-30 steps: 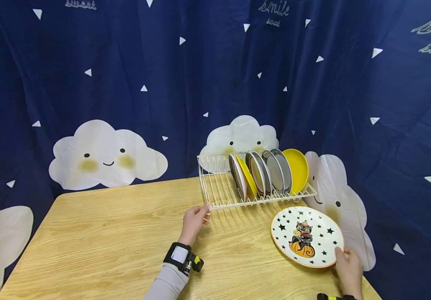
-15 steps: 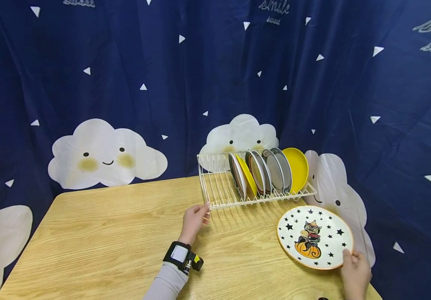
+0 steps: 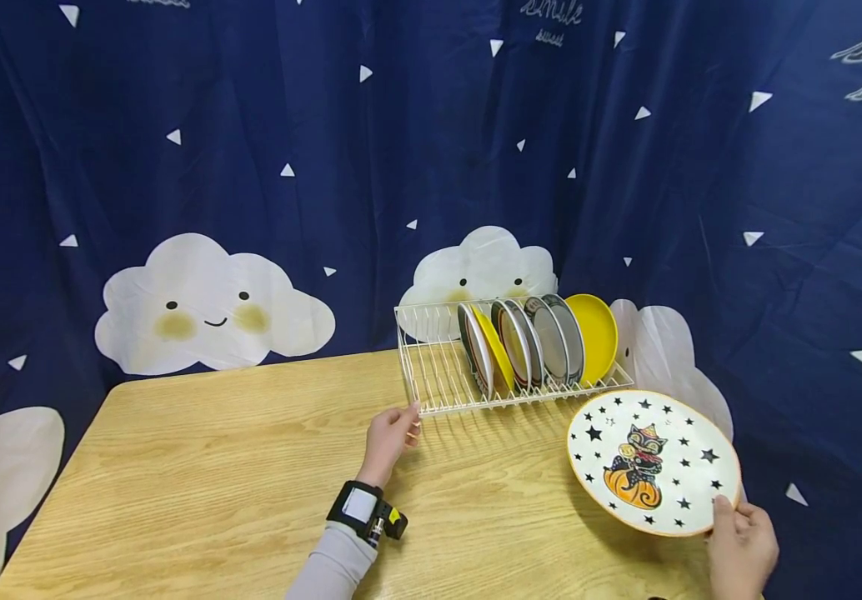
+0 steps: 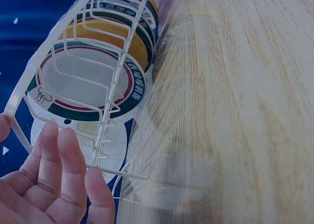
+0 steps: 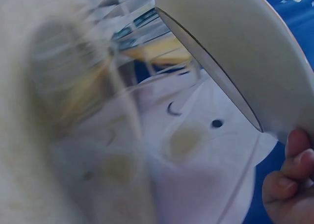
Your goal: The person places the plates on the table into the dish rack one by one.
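A white plate (image 3: 656, 467) with an orange rim, black stars and a cat on a pumpkin hangs tilted above the table at the right. My right hand (image 3: 742, 546) pinches its right edge, thumb on the face. The right wrist view shows the pale plate underside (image 5: 245, 52), with curled fingers beneath the edge. At the near left corner of a white wire dish rack (image 3: 468, 407), my left hand (image 3: 389, 443) grips the frame between thumb and fingers. In the left wrist view, those fingers (image 4: 69, 153) touch the rack's wires.
Several plates stand on edge in the rack's right part, including a yellow plate (image 3: 598, 337) at its right end. Bare slots lie at its left. The wooden table (image 3: 236, 467) meets a dark blue curtain (image 3: 311, 108) with cloud prints behind and right.
The right hand has moved right with the plate, whose far edge has risen from near the tabletop. The left hand stays at the rack corner.
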### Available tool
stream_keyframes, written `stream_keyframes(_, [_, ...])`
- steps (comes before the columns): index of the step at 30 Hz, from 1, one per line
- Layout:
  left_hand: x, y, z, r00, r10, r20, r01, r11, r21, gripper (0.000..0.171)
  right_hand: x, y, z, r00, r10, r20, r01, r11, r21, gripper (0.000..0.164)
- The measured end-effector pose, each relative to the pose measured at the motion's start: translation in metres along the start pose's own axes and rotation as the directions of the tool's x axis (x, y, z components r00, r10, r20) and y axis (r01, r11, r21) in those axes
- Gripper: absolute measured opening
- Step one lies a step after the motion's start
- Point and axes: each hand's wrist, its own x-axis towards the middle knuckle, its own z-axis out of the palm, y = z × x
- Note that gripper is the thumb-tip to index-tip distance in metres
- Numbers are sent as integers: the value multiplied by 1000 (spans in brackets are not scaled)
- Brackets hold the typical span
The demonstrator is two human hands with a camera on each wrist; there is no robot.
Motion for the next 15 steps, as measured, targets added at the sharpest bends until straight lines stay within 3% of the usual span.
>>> stream_keyframes(11, [0, 0, -1, 1000, 3, 4, -3, 1000, -15, 53, 1, -53, 20, 999, -10, -38, 19, 970, 244, 16])
stream_keyframes(15, [0, 1, -1, 1000, 2, 8, -2, 1000, -15, 54, 4, -73, 36, 997, -79, -25, 83, 957, 279, 15])
